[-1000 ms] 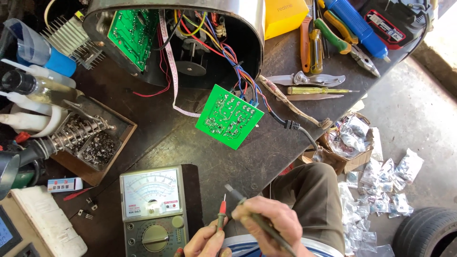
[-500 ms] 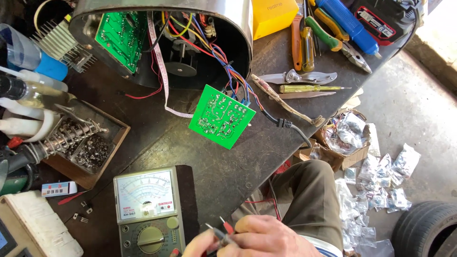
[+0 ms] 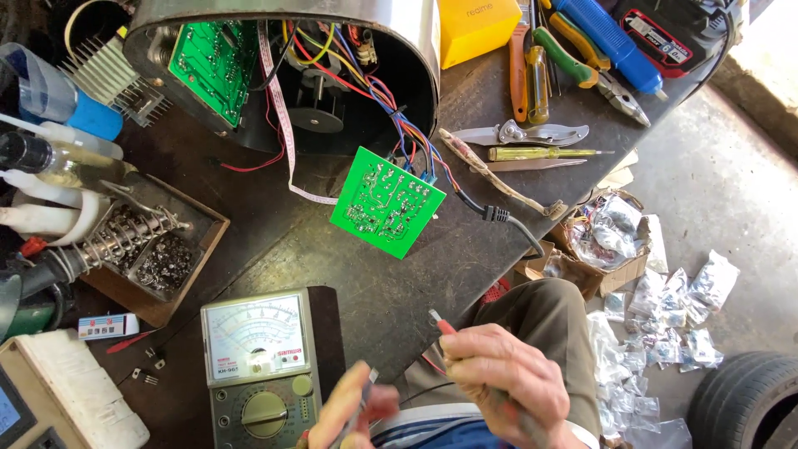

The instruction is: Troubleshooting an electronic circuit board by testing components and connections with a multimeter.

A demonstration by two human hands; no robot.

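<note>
Both hands low at the desk [image 3: 465, 274] edge, one probe each – meter within easy glance.
Right hand [image 3: 507, 378] pinches the red-tipped probe [image 3: 445, 326], tip up; left hand [image 3: 353, 407] blurred, closed on a thin dark probe [image 3: 366, 384] beside the grey analog multimeter [image 3: 259, 366]; green square circuit board [image 3: 386, 202] hangs by wires ahead.

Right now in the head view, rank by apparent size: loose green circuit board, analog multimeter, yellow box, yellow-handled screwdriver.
1. analog multimeter, though it is nearer the camera
2. loose green circuit board
3. yellow box, cut off by the frame, so unsure
4. yellow-handled screwdriver
</note>
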